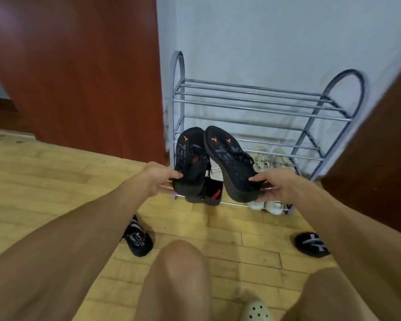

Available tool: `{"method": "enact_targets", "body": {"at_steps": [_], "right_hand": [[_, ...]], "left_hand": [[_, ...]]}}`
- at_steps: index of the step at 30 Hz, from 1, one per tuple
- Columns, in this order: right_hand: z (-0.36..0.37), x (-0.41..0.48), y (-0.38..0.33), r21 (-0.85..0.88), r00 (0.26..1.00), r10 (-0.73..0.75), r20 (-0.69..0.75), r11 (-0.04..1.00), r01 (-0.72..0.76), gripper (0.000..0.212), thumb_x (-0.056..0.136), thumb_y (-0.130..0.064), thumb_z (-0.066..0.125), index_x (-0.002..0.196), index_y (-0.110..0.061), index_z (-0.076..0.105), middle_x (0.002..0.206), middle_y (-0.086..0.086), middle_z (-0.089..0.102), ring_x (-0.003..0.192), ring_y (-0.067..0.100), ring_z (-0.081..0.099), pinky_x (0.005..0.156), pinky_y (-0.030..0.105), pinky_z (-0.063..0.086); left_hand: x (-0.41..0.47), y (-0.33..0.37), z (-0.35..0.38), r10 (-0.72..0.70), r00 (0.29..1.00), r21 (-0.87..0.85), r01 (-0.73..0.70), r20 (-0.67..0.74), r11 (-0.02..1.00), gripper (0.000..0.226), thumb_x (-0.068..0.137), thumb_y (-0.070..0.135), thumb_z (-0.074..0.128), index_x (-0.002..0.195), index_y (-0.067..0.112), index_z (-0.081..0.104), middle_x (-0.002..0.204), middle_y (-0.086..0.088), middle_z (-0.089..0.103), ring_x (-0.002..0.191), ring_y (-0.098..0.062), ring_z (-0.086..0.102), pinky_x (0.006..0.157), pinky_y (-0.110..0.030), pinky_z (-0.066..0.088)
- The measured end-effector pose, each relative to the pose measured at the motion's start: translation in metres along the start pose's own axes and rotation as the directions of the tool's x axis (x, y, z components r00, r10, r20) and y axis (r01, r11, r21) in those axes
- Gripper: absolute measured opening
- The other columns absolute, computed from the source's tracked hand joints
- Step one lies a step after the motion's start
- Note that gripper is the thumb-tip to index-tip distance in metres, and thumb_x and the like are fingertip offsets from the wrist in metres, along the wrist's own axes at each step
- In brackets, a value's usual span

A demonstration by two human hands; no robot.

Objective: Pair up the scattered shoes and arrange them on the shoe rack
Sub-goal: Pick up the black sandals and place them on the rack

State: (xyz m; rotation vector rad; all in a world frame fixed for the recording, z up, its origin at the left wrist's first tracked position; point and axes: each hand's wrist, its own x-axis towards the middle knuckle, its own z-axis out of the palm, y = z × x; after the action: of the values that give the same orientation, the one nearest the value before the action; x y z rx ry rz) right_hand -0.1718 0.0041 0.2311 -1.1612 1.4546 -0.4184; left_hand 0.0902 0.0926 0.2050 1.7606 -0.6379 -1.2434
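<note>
Black sneakers held up before the shoe rack [259, 103]: left hand [159, 179] gripped left sneaker [190, 165], right hand [276, 184] gripped right sneaker [232, 165].

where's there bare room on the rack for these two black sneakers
On the shoe rack, the top tier is bare across its width, and the bars under it look bare. Lower down is crowded: beige shoes on the right, white shoes at the bottom right, a black shoe with a red mark at the bottom left, behind the black sneakers.
</note>
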Motion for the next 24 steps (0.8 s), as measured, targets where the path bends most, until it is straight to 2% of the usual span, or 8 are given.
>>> {"method": "enact_targets", "body": {"at_steps": [3, 5, 9, 12, 14, 16, 20, 24], "right_hand": [[0.0, 0.027, -0.009, 0.091, 0.999, -0.034, -0.025, 0.995, 0.036, 0.008, 0.084, 0.0, 0.067, 0.088, 0.003, 0.06, 0.101, 0.02, 0.06, 0.077, 0.032, 0.063, 0.045, 0.038, 0.059], [0.002, 0.049, -0.017, 0.178, 0.998, -0.054, -0.04, 0.982, 0.061, 0.007, 0.086, 0.002, 0.065, 0.091, 0.003, 0.06, 0.101, 0.02, 0.061, 0.077, 0.031, 0.063, 0.049, 0.041, 0.06], [0.013, 0.092, -0.039, 0.336, 0.996, -0.079, -0.041, 0.938, 0.089, 0.013, 0.089, 0.004, 0.06, 0.101, 0.006, 0.058, 0.086, 0.015, 0.061, 0.078, 0.03, 0.064, 0.057, 0.043, 0.06], [0.021, 0.127, -0.059, 0.335, 0.994, -0.059, -0.089, 0.938, 0.086, 0.005, 0.089, 0.002, 0.061, 0.086, 0.002, 0.057, 0.081, 0.012, 0.062, 0.069, 0.027, 0.065, 0.046, 0.038, 0.059], [0.026, 0.149, -0.071, 0.351, 0.994, -0.041, -0.098, 0.934, 0.073, 0.006, 0.088, 0.001, 0.062, 0.091, 0.001, 0.058, 0.078, 0.011, 0.061, 0.066, 0.027, 0.065, 0.042, 0.038, 0.057], [0.029, 0.17, -0.079, 0.355, 0.993, -0.028, -0.112, 0.932, 0.067, 0.014, 0.087, -0.001, 0.064, 0.1, 0.001, 0.058, 0.079, 0.012, 0.062, 0.066, 0.028, 0.066, 0.048, 0.041, 0.059], [0.034, 0.2, -0.083, 0.295, 0.988, -0.034, -0.151, 0.952, 0.077, 0.018, 0.087, -0.007, 0.067, 0.101, 0.001, 0.058, 0.096, 0.019, 0.067, 0.076, 0.034, 0.069, 0.057, 0.041, 0.059], [0.036, 0.213, -0.079, 0.193, 0.978, -0.069, -0.195, 0.975, 0.108, 0.019, 0.088, -0.021, 0.067, 0.09, -0.002, 0.061, 0.093, 0.017, 0.068, 0.064, 0.029, 0.067, 0.059, 0.04, 0.06]], "left_hand": [[0.03, 0.022, 0.017, 0.023, 0.999, -0.046, -0.025, -0.047, 0.999, 0.02, 0.08, 0.001, 0.07, 0.097, -0.007, 0.063, 0.096, -0.018, 0.067, 0.068, -0.027, 0.067, 0.052, -0.036, 0.059], [0.052, 0.036, 0.024, 0.043, 0.997, -0.073, -0.048, -0.069, 0.996, 0.013, 0.08, 0.0, 0.071, 0.087, -0.005, 0.061, 0.091, -0.017, 0.066, 0.066, -0.026, 0.066, 0.052, -0.038, 0.058], [0.099, 0.066, 0.033, 0.097, 0.99, -0.094, -0.106, -0.102, 0.99, 0.015, 0.079, -0.001, 0.071, 0.089, -0.004, 0.061, 0.089, -0.016, 0.066, 0.068, -0.026, 0.066, 0.054, -0.039, 0.055], [0.133, 0.086, 0.037, 0.101, 0.989, -0.084, -0.11, -0.105, 0.99, 0.01, 0.081, -0.002, 0.069, 0.083, 0.0, 0.059, 0.084, -0.014, 0.065, 0.074, -0.028, 0.066, 0.065, -0.044, 0.057], [0.154, 0.094, 0.04, 0.091, 0.991, -0.064, -0.098, -0.102, 0.993, 0.01, 0.082, -0.002, 0.067, 0.083, 0.001, 0.058, 0.085, -0.015, 0.064, 0.074, -0.029, 0.066, 0.064, -0.044, 0.056], [0.172, 0.098, 0.045, 0.079, 0.992, -0.037, -0.083, -0.099, 0.996, 0.01, 0.083, -0.002, 0.067, 0.089, -0.001, 0.059, 0.088, -0.017, 0.064, 0.071, -0.029, 0.066, 0.059, -0.041, 0.055], [0.195, 0.099, 0.054, 0.054, 0.995, -0.019, -0.055, -0.086, 0.998, 0.011, 0.086, 0.002, 0.064, 0.094, -0.002, 0.059, 0.095, -0.018, 0.064, 0.076, -0.029, 0.065, 0.066, -0.039, 0.054], [0.203, 0.097, 0.058, 0.083, 0.992, 0.008, -0.083, -0.092, 0.997, 0.026, 0.09, 0.008, 0.061, 0.114, -0.003, 0.059, 0.11, -0.017, 0.064, 0.085, -0.026, 0.064, 0.062, -0.033, 0.055]]}}
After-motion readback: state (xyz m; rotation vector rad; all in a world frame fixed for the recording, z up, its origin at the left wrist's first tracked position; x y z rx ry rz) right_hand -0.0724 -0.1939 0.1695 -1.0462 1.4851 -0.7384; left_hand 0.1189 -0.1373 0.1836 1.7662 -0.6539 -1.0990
